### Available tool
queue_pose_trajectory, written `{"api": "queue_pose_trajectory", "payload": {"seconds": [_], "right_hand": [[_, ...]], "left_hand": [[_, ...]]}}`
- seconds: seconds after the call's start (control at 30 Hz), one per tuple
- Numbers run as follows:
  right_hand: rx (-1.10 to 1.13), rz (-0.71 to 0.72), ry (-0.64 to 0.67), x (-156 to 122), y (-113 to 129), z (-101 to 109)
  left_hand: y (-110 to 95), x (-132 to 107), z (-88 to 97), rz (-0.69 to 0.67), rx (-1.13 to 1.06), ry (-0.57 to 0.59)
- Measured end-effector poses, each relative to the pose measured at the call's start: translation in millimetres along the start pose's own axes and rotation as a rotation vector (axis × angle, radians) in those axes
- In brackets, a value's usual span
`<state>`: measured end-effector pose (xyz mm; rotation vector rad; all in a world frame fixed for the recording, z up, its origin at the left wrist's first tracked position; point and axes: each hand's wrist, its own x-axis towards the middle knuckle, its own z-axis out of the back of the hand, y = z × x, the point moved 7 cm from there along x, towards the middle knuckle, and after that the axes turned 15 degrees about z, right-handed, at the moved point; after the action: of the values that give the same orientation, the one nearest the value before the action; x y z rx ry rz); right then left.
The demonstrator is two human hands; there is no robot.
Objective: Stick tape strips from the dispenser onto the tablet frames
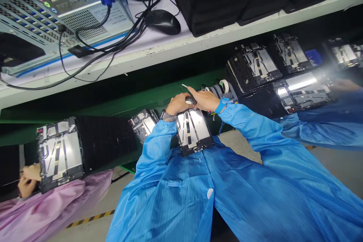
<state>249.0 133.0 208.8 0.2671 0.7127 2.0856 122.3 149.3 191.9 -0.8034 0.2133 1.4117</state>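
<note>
While blue-sleeved arms (pixel 251 124) converge, left hand (pixel 177 103) curls at far edge of silver-black device (pixel 197 125); right hand (pixel 208 100) close beside, one finger extended. Whether fingers pinch anything, cannot tell. Device directly before blue smock (pixel 193 185).

Lt-blue smock (pixel 159 200), long slvs (pixel 255 126), slightly shiny fabric w/ faint vert. stripes; seam (pixel 209 172) down front, sm. white patch (pixel 210 193) next to it. L hand (pixel 179 103): dk watch (pixel 168 116) at wrist. R hand (pixel 208 101): brt-blue wristband (pixel 221 106).
</note>
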Motion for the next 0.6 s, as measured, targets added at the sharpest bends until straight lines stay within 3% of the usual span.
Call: {"api": "queue_pose_trajectory", "payload": {"seconds": [0.2, 0.27, 0.33, 0.43, 0.53, 0.6], "right_hand": [[0.229, -0.177, -0.198, -10, -73, 17], [0.306, -0.225, -0.304, -25, -80, 16], [0.313, -0.189, -0.356, -39, -65, 7], [0.267, -0.091, -0.298, -51, -26, -13], [0.243, -0.038, -0.233, -54, 4, -23], [0.212, -0.007, -0.240, -51, 16, -20]], "left_hand": [[0, -2, 0.9, 0.022, 0.000, 0.017], [0, -3, 0.9, 0.002, 0.002, 0.024], [0, -8, 5.4, -0.045, -0.019, 0.006], [9, -26, 26.3, -0.131, -0.149, -0.112], [33, -52, 47.7, -0.169, -0.308, -0.254], [55, -69, 49.2, -0.145, -0.386, -0.313]]}}
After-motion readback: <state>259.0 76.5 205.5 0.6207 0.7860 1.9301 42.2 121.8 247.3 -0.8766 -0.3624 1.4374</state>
